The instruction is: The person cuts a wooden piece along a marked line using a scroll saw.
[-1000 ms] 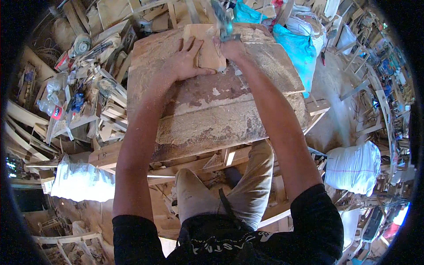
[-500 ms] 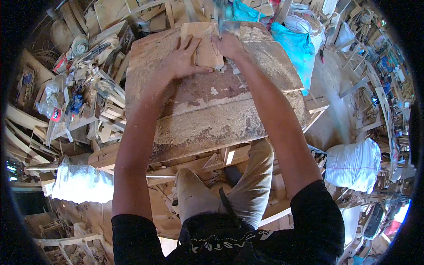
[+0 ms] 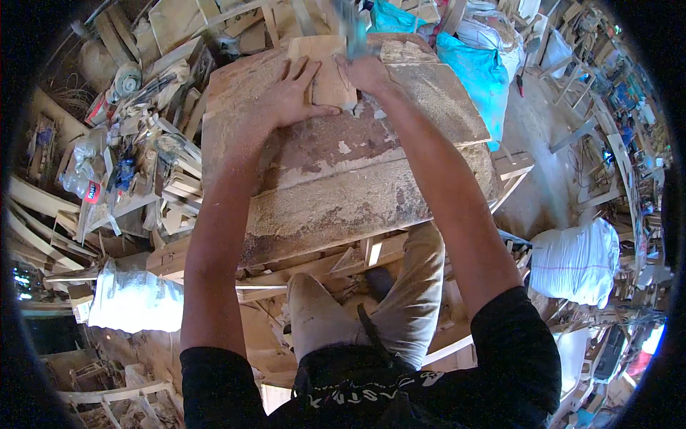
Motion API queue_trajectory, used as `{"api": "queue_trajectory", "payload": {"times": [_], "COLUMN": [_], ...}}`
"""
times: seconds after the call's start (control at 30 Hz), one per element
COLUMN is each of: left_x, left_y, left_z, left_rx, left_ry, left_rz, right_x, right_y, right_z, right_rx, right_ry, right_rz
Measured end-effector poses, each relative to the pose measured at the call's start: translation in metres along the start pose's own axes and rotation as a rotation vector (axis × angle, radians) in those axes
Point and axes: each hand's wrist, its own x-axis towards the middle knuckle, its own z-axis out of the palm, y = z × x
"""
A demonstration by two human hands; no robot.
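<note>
A pale wooden block (image 3: 330,80) lies at the far end of a big sawdust-covered wooden workbench (image 3: 336,193). My left hand (image 3: 289,96) rests flat on the block's left side, fingers spread, pressing it down. My right hand (image 3: 366,71) is closed around the handle of a blurred bluish tool (image 3: 350,28) that rises above the block's far right corner. Chips of wood lie on the bench beside the block.
Heaps of wood offcuts, slats and small tools (image 3: 136,164) crowd the left side. Blue sacks (image 3: 471,64) stand at the far right, a white sack (image 3: 579,261) at right and another (image 3: 132,297) at lower left. My legs stand against the bench's near edge.
The tool in my right hand has shifted slightly above the block. My left hand stays pressed on the block, and the block has not moved.
</note>
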Motion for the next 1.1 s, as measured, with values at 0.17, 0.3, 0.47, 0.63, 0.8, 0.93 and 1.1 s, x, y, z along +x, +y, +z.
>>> {"api": "queue_trajectory", "payload": {"times": [0.17, 0.3, 0.47, 0.63, 0.8, 0.93, 1.1], "left_x": [0.004, 0.005, 0.003, 0.003, -0.007, 0.01, -0.009], "left_y": [0.005, -0.001, -0.005, 0.05, 0.05, 0.024, 0.032], "left_z": [0.001, 0.002, -0.006, -0.052, -0.055, -0.017, -0.054], "left_rx": [-0.005, 0.015, -0.006, 0.128, 0.295, 0.44, 0.528], "left_ry": [0.021, 0.035, -0.004, -0.136, -0.073, 0.061, -0.034], "left_rz": [0.033, 0.031, 0.028, 0.113, 0.082, 0.155, 0.116], "right_x": [0.0, 0.008, 0.016, 0.015, 0.042, 0.034, 0.035], "right_y": [0.006, 0.005, 0.005, 0.038, 0.019, 0.037, 0.002], "right_z": [0.0, 0.005, 0.018, 0.038, 0.056, 0.056, 0.039], "right_rx": [-0.011, 0.111, 0.138, 0.23, 0.138, 0.157, 0.222], "right_ry": [-0.016, 0.073, 0.296, 0.081, 0.042, 0.029, 0.0], "right_rz": [0.01, 0.055, -0.019, 0.043, 0.07, 0.129, 0.132]}}
